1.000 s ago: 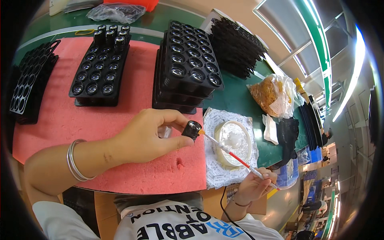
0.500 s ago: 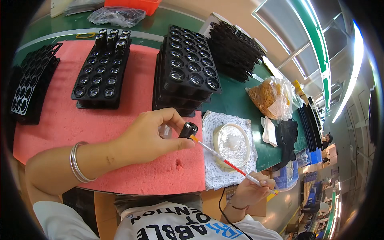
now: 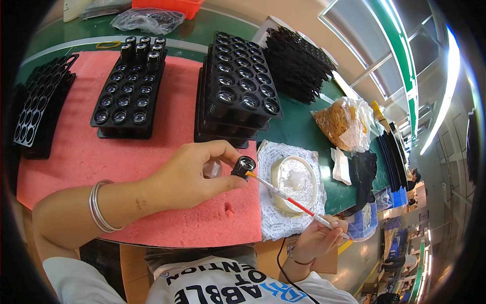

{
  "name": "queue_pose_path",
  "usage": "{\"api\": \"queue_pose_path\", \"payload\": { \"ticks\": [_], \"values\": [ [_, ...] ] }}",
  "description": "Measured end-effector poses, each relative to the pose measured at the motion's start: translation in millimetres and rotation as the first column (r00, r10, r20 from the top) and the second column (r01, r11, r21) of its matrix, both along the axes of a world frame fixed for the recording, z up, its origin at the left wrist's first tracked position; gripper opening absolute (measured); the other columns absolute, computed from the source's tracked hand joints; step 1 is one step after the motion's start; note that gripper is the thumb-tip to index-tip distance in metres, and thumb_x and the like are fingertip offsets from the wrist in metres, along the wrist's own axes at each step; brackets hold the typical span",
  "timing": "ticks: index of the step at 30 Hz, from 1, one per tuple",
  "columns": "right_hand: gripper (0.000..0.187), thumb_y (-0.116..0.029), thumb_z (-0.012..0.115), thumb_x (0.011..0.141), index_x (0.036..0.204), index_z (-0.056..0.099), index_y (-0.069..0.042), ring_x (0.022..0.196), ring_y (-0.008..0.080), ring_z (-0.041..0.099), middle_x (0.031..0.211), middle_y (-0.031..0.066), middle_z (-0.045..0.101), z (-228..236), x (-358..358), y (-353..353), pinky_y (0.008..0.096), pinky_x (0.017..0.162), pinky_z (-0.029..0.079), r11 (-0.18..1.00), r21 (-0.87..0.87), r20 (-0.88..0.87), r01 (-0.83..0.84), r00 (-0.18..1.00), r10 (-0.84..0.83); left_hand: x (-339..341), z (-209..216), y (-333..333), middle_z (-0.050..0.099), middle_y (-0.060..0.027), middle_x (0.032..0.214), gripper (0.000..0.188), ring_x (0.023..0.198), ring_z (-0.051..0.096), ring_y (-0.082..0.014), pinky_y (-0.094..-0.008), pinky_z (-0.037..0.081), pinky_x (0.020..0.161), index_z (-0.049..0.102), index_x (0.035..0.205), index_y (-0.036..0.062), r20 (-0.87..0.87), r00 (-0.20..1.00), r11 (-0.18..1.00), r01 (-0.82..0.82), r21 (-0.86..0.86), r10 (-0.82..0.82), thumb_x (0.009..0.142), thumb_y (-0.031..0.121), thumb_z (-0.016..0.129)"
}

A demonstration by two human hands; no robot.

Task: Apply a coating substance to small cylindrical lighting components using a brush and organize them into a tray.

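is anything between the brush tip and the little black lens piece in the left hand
Nothing visible. The brush in the right hand runs clear above the white dish, and its tip meets the rim of the black lens piece pinched by the left hand.

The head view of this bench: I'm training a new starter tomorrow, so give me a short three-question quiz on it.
1. True or false: the left hand pinches a small black cylindrical part.
2. What does the right hand hold? A) tweezers B) a thin white-and-red brush C) a screwdriver
3. Fill in: the brush tip meets the part over the ____ foam mat.

Key: 1 true. 2 B. 3 pink.
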State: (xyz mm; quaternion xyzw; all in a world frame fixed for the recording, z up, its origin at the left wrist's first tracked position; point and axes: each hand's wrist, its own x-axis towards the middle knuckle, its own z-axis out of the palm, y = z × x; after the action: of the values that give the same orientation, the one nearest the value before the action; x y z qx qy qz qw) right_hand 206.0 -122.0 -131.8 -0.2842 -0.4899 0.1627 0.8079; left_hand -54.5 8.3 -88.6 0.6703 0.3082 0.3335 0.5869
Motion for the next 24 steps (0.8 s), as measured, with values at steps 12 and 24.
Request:
{"api": "queue_pose_path", "payload": {
  "ticks": [12,24],
  "values": [
    [0.021,-0.027,0.046,0.095,0.091,0.045,-0.007,0.074,0.0084,0.048,0.084,0.0018,0.048,-3,0,0,0.0208,0.068,0.044,0.994,-0.04,-0.09,0.105,0.99,-0.108,-2,-1,1,0.053,0.006,0.074,0.027,0.062,0.039,0.0001,-0.0181,0.033,0.053,0.058,0.107,0.0027,-0.013,0.997,0.997,0.08,0.012,-0.08,0.082,0.008,0.065],
    [0.033,-0.034,0.045,0.095,0.091,0.05,-0.001,0.066,0.0151,0.049,0.075,0.0097,0.054,2,73,9,0.0264,0.063,0.039,0.744,0.028,0.127,0.667,0.736,-0.665,-13,26,-11,0.059,-0.0009,0.071,0.03,0.05,0.045,-0.0096,-0.0227,0.038,0.048,0.063,0.093,0.0067,0.058,0.989,0.762,-0.142,0.632,0.137,0.068,0.017,0.076]
  ]
}}
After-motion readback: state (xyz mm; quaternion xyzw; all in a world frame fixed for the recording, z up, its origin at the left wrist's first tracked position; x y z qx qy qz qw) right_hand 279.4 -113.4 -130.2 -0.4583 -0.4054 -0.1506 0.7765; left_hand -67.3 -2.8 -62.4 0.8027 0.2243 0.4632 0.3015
